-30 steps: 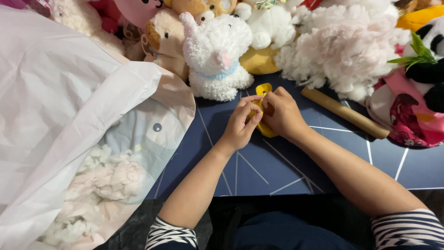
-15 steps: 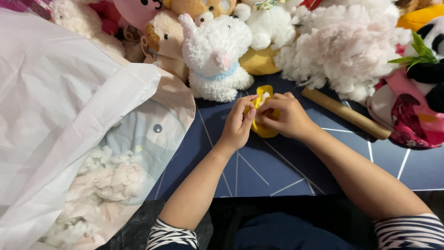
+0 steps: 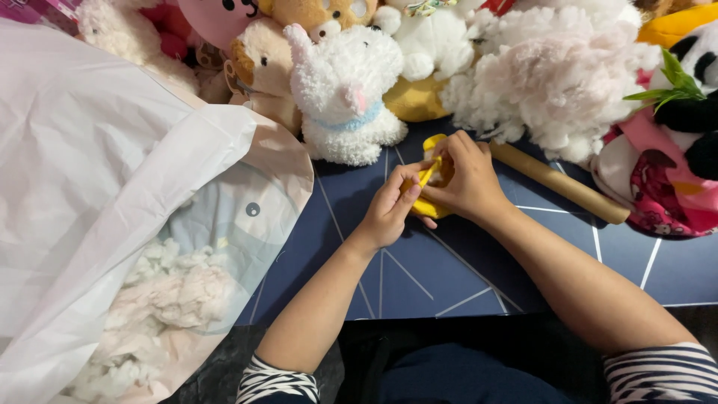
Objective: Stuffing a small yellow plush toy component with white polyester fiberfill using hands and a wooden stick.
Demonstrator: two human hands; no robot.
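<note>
Two bare hands are closed on one small yellow fabric piece [image 3: 428, 196], which lies near the middle of the dark blue table [image 3: 464, 269], towards its far edge. The left hand [image 3: 390, 212] is pinched on the near left part of the piece, thumb and forefinger pressed together over a yellow fold. The right hand [image 3: 467, 179] is clamped over the far right part, its fingers curled down so that much of the fabric is hidden. Both hands are touching each other above the piece.

Just beyond the hands, a white plush lamb [image 3: 345, 93] with a pale blue collar is seated upright, facing the near edge. A heap of loose white stuffing [image 3: 553, 90] is piled to its right, along the far edge. A brown cardboard tube [image 3: 557, 182] is laid aslant just right of the right hand, running towards the right edge. More plush toys [image 3: 262, 63] are crowded along the far edge. At the left edge, a large white plastic bag [image 3: 97, 187] is spread open, with more stuffing [image 3: 179, 295] seen inside it.
</note>
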